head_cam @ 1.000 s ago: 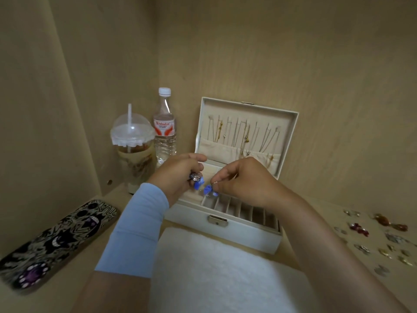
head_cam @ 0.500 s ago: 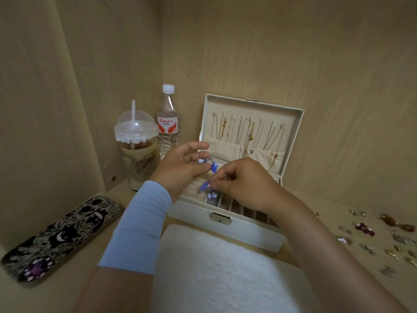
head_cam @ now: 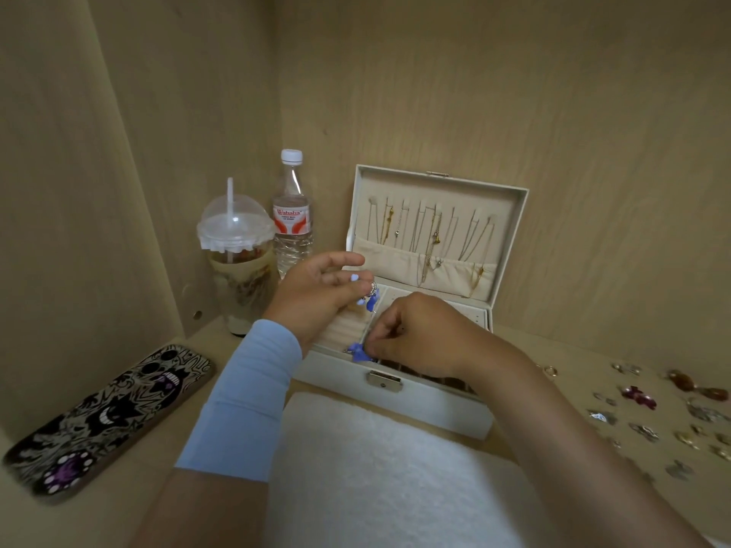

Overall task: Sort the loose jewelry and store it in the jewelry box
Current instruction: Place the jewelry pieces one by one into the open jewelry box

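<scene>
Head view: the right hand [head_cam: 419, 334] is pinching a blue earring [head_cam: 358, 352] over the front-left slots of the jewelry box [head_cam: 395, 409]; the left hand [head_cam: 316, 294] is pinching the second blue earring [head_cam: 370, 299] at its fingertips, other fingers spread, above the ring rolls [head_cam: 348, 330]. Judged best: lowering each earring between the dividers before letting go. Room is lying open rightward toward the loose jewelry [head_cam: 641, 401]; the lidded cup [head_cam: 237, 247] and bottle [head_cam: 292, 219] are crowding the left wrist.

Jewelry box [head_cam: 395, 409] slots behind right hand [head_cam: 419, 330]; loose jewelry [head_cam: 639, 397] indistinct.

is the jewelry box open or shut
Open: the box has its lid standing upright, necklaces hanging inside it, compartments exposed.
</scene>
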The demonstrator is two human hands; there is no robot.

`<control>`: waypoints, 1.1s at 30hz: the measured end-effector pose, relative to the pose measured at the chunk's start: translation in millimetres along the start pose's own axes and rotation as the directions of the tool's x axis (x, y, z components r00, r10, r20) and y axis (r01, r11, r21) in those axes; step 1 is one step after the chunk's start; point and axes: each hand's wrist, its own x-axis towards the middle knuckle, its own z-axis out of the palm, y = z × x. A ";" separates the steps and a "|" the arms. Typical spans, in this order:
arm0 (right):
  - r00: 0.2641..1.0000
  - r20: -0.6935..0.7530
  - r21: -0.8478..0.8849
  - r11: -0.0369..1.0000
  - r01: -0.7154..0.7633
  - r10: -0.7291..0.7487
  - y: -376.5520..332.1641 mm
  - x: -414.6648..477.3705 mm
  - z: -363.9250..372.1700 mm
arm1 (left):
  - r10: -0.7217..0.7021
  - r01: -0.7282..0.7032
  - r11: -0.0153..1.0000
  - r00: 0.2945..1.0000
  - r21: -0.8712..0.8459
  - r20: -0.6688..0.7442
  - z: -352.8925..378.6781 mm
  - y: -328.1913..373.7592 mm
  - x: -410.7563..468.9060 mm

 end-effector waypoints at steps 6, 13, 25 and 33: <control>0.989 -0.128 0.234 0.972 -0.039 0.070 6.6 1.4 -16.2 | 0.005 -0.008 0.998 0.999 0.067 0.047 -0.6 1.5 -2.0; 0.986 -0.152 0.547 0.837 0.023 0.072 6.1 -4.5 -22.6 | 0.062 -0.087 0.980 0.988 0.176 0.142 1.3 6.9 -8.1; 0.959 -0.212 0.335 0.936 -0.111 0.190 25.3 2.2 -18.8 | -0.120 -0.156 0.674 0.941 0.722 0.316 -11.9 10.6 -18.3; 0.982 -0.180 0.154 0.984 0.085 -0.056 12.9 -4.8 -24.4 | 0.019 -0.123 0.858 0.977 0.499 0.210 -14.6 4.6 -12.4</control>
